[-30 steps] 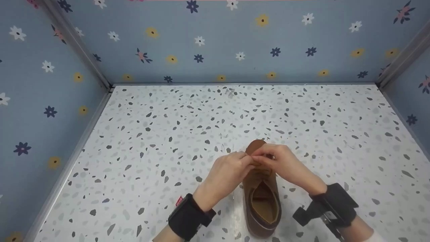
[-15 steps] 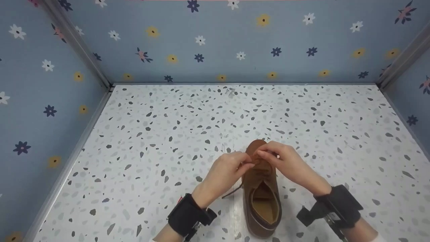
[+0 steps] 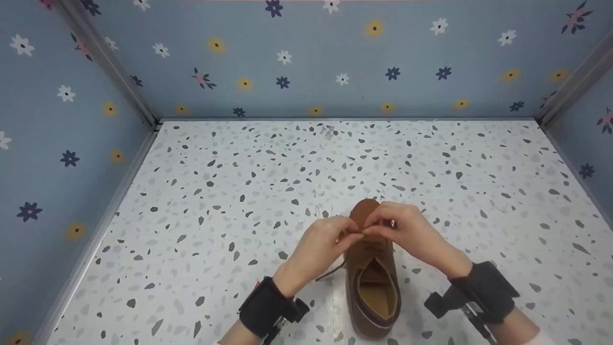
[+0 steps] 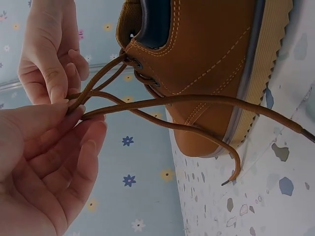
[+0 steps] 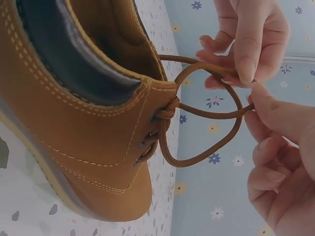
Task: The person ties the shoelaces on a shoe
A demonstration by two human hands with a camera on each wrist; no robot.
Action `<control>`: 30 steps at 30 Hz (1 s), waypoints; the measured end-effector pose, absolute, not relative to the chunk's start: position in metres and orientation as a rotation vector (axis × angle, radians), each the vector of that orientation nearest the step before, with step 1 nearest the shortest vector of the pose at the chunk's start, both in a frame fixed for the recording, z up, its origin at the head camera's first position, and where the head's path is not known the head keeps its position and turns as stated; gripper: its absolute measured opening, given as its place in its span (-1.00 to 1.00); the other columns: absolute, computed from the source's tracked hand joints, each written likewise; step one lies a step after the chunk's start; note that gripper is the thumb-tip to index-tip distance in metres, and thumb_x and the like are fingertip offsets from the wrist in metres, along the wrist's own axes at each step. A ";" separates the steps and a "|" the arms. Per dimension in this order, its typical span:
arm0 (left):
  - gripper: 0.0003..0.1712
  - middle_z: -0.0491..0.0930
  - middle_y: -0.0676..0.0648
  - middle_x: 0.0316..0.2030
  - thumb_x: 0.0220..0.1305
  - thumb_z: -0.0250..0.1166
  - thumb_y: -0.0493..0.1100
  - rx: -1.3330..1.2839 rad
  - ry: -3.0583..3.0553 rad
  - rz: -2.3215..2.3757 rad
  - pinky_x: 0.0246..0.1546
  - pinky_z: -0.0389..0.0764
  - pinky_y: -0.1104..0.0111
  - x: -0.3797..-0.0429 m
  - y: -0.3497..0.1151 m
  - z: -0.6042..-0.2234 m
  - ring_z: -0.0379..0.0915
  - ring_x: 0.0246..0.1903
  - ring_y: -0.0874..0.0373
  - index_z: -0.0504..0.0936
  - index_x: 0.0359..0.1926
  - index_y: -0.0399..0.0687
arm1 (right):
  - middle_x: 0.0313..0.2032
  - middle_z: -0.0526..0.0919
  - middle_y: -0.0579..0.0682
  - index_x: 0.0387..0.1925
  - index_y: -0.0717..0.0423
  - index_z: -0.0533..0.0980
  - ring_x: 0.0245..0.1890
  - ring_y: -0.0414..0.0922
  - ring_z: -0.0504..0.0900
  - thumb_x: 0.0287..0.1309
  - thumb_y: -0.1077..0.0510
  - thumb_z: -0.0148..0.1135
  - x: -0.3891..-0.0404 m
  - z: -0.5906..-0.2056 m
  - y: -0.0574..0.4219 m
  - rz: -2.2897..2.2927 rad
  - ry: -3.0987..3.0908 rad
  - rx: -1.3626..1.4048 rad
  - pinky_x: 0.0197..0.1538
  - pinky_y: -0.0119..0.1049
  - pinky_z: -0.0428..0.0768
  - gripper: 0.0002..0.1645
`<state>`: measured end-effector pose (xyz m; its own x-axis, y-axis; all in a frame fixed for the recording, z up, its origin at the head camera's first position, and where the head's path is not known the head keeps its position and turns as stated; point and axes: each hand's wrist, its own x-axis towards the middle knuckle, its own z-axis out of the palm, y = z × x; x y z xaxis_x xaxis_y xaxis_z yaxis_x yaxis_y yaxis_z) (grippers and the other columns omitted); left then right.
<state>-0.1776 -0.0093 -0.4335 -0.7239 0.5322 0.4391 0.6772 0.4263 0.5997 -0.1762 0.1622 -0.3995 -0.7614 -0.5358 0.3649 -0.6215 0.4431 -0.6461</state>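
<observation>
A brown lace-up shoe stands with its toe pointing away from me in the head view. Over its front, my left hand and right hand meet at the fingertips. Both pinch the brown shoelace, which is drawn up from the eyelets in loops. In the right wrist view, a wide loop of shoelace hangs below the left and right fingers. Two loose lace ends with dark tips trail beside the shoe in the left wrist view. The exact pinch point is partly hidden by fingers.
The shoe rests on a white speckled tabletop. Blue flowered panels rise at the back and both sides. Each wrist wears a black strap with a camera mount. A small red tag peeks out by the left wrist.
The hands parted slightly at half a second ago, and their fingertips now meet again over the lace. A lace end has come into view left of the shoe. The shoe stays put.
</observation>
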 end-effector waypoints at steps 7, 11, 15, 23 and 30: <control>-0.70 0.35 0.09 -0.60 -0.28 0.17 -0.18 -0.990 -2.529 -1.384 -0.61 0.28 0.59 -0.178 -0.015 -0.449 0.27 -0.60 0.30 0.26 -0.44 -0.08 | -0.61 0.37 -0.27 -0.57 -0.09 0.41 -0.64 -0.34 0.29 -0.32 0.09 0.09 -0.185 -0.415 0.172 1.129 -2.592 1.002 -0.65 -0.48 0.29 -0.89; -0.69 0.35 0.15 -0.62 -0.23 0.13 -0.08 -0.871 -2.673 -1.291 -0.68 0.26 0.61 -0.177 -0.019 -0.455 0.27 -0.67 0.34 0.26 -0.41 -0.06 | -0.59 0.37 -0.28 -0.56 -0.08 0.40 -0.64 -0.34 0.29 -0.32 0.08 0.08 -0.186 -0.416 0.172 1.119 -2.593 1.011 -0.65 -0.49 0.29 -0.89; -0.65 0.33 0.17 -0.65 -0.23 0.06 0.05 -0.747 -2.805 -1.186 -0.73 0.23 0.59 -0.175 -0.021 -0.467 0.20 -0.72 0.39 0.31 -0.43 -0.07 | -0.59 0.37 -0.28 -0.56 -0.09 0.41 -0.63 -0.34 0.30 -0.31 0.09 0.08 -0.186 -0.415 0.171 1.115 -2.601 1.015 -0.64 -0.52 0.28 -0.89; -0.82 0.27 0.14 -0.66 -0.19 0.08 -0.05 -0.679 -2.920 -1.090 -0.68 0.22 0.55 -0.168 -0.017 -0.495 0.18 -0.66 0.32 0.40 -0.57 -0.07 | -0.59 0.37 -0.28 -0.57 -0.08 0.41 -0.64 -0.34 0.31 -0.32 0.09 0.08 -0.185 -0.416 0.171 1.127 -2.605 1.012 -0.65 -0.51 0.29 -0.90; -0.96 0.32 0.17 -0.68 -0.20 0.04 -0.22 -0.729 -2.852 -1.242 -0.62 0.26 0.57 -0.167 -0.020 -0.494 0.23 -0.65 0.36 0.42 -0.63 -0.05 | -0.59 0.37 -0.28 -0.56 -0.08 0.40 -0.64 -0.34 0.31 -0.30 0.09 0.07 -0.186 -0.416 0.171 1.135 -2.616 1.022 -0.65 -0.51 0.28 -0.90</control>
